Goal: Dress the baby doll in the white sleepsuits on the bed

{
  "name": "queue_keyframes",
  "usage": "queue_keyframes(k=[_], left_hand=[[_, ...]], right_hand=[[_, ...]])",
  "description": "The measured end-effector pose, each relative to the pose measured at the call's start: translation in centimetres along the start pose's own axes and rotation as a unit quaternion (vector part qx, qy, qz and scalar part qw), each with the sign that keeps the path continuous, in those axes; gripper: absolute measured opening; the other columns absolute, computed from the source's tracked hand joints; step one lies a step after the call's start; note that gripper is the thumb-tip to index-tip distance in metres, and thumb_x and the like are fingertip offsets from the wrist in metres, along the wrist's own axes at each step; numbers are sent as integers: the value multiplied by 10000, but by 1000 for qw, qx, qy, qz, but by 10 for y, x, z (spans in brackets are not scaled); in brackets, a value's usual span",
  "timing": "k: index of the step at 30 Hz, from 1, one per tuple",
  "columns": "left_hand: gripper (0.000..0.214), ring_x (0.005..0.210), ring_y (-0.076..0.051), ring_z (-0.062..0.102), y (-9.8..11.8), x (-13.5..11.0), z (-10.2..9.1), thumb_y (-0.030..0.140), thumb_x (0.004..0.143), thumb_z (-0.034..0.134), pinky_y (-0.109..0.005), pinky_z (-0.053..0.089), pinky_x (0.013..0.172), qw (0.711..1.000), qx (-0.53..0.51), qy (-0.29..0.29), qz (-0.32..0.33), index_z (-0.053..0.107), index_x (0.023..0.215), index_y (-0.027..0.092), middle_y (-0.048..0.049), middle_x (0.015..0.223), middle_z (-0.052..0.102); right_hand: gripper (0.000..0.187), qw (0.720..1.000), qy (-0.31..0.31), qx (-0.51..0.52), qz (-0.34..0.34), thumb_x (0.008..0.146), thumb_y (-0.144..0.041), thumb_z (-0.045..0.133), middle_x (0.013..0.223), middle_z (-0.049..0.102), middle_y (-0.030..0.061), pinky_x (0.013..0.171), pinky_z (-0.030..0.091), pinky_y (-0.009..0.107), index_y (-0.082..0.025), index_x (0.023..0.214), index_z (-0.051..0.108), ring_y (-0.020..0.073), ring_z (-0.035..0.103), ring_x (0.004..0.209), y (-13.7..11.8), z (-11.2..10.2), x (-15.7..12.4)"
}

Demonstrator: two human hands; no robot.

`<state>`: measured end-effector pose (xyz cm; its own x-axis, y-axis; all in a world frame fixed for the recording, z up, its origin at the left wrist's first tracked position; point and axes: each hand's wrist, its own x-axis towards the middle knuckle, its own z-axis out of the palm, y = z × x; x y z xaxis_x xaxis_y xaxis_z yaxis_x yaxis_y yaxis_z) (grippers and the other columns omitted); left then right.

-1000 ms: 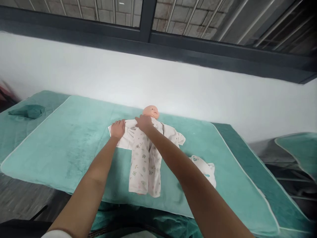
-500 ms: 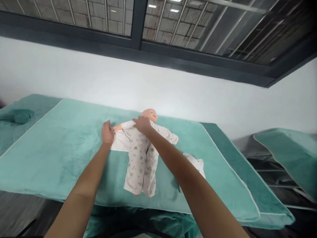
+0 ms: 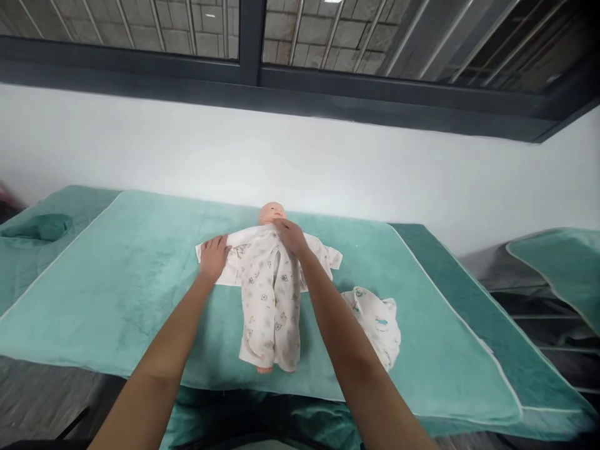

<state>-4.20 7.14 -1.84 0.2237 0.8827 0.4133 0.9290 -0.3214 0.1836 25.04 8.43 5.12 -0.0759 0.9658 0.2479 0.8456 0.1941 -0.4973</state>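
Note:
A baby doll (image 3: pixel 272 213) lies on its back on a green bed cover, its head toward the wall. White patterned clothes cover its body: a spread shirt (image 3: pixel 323 253) and long trousers (image 3: pixel 257 312), with a bit of foot showing below. My left hand (image 3: pixel 214 257) is closed over the sleeve on the left, fingers wrapped across the cloth; the doll's arm there is hidden. At the collar, just below the doll's head, my right hand (image 3: pixel 289 237) has its fingers bent onto the shirt front. The other sleeve (image 3: pixel 334 257) stretches out to the right.
A white printed cloth piece (image 3: pixel 377 325) lies right of the doll, partly behind my right forearm. The green bed cover (image 3: pixel 117 281) reaches back to a white wall (image 3: pixel 234 156) under a dark window frame (image 3: pixel 290 94). Another green-covered bed (image 3: pixel 562 262) stands at the right.
The doll's bare forearm at the left is now covered by the sleeve. My left hand has shifted right onto the sleeve; my right hand has moved from the shoulder to the collar.

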Motion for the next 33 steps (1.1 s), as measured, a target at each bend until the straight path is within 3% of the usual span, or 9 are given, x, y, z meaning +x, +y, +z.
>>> queue_keyframes(k=[5,12,14,16,19,22,25,28,33], left_hand=[[496,1242,-330,560,3,-2,-2,414,1035,369,-472,374,1050,1000,6,-2,0,494,1459,189,-175,1363,615],[488,1302,-315,525,18,0,-15,434,1019,412,-483,356,1105,997,-30,-6,-64,513,1436,203,-157,1388,605],[495,1318,-323,503,43,7,-21,448,1008,433,-511,332,1129,996,-52,16,-66,518,1422,190,-160,1393,593],[454,1314,-298,499,81,18,-27,424,1010,430,-494,328,1144,996,-80,26,0,540,1387,196,-140,1395,585],[357,1277,-246,515,149,40,-31,327,1007,421,-422,364,1120,985,-100,-15,139,612,1283,207,-109,1350,605],[309,1281,-293,494,207,61,-23,264,965,483,-520,262,1172,975,-35,-84,205,663,1194,160,-147,1293,625],[300,1200,-303,540,247,75,-6,196,933,513,-572,240,1161,967,21,-178,183,699,1165,152,-155,1235,654],[336,1223,-350,541,272,82,15,199,908,559,-638,230,1145,968,40,-208,131,708,1207,164,-177,1281,648],[486,1323,-449,479,285,94,33,229,792,715,-717,167,1144,968,43,-236,69,695,1273,160,-218,1329,634]], right_hand=[[436,988,122,-64,71,1017,-376,383,1327,668,100,1112,330,437,-228,1349,624,244,561,1230,87,-2,-78],[460,967,182,-136,118,1023,-330,318,1280,676,118,1097,272,444,-201,1360,603,264,558,1163,97,15,-92],[459,968,179,-137,113,1021,-335,317,1265,678,121,1083,275,439,-199,1357,598,269,556,1150,95,16,-90],[456,966,184,-140,117,1021,-337,313,1251,678,123,1077,265,438,-200,1351,598,270,553,1139,95,16,-90],[454,964,190,-142,122,1022,-327,304,1223,680,124,1071,251,436,-203,1345,600,266,551,1120,97,17,-90],[455,964,195,-135,122,1020,-330,307,1214,684,117,1066,252,433,-208,1345,602,263,549,1120,100,20,-90],[463,964,201,-124,121,1016,-342,308,1242,679,117,1081,247,437,-207,1343,606,265,547,1147,103,23,-89],[463,965,203,-111,120,1011,-341,307,1266,675,115,1089,247,440,-211,1339,608,264,543,1174,106,23,-88],[465,969,192,-95,123,1001,-344,305,1279,669,118,1089,254,451,-209,1333,601,266,526,1186,109,22,-91]])
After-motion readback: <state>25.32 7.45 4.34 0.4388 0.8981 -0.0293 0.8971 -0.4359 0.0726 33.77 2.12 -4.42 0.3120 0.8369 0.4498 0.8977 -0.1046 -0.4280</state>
